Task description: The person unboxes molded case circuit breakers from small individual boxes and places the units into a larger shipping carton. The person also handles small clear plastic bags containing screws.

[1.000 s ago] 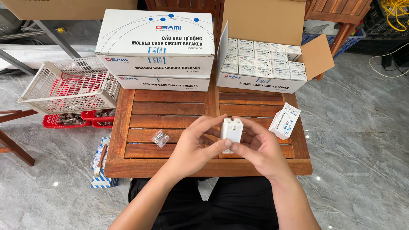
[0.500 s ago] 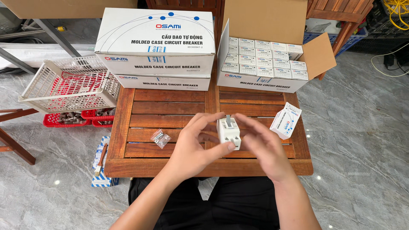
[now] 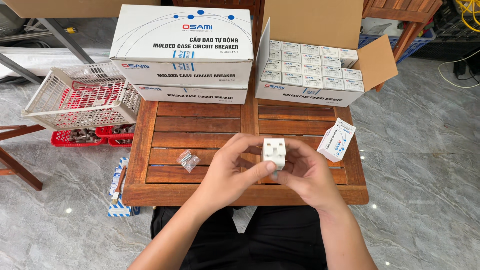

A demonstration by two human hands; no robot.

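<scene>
— Boxes first?

— Two closed white cartons (image 3: 182,45) stacked at the desk's (image 3: 200,125) far edge, an open carton (image 3: 310,70) of small packs beside them.

— And your hands?

— My left hand (image 3: 232,167) and right hand (image 3: 305,172) both pinch a white breaker (image 3: 274,152) above the desk. A small box (image 3: 336,140) lies right; the bag (image 3: 188,160) holds screws, I think.

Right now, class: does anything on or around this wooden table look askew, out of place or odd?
The white plastic basket sits tilted, propped on the red trays beside the slatted table. A small white carton lies tipped near the right hand. Some small boxes and a brush lie on the floor. Nothing looks spilled or damaged.
</scene>
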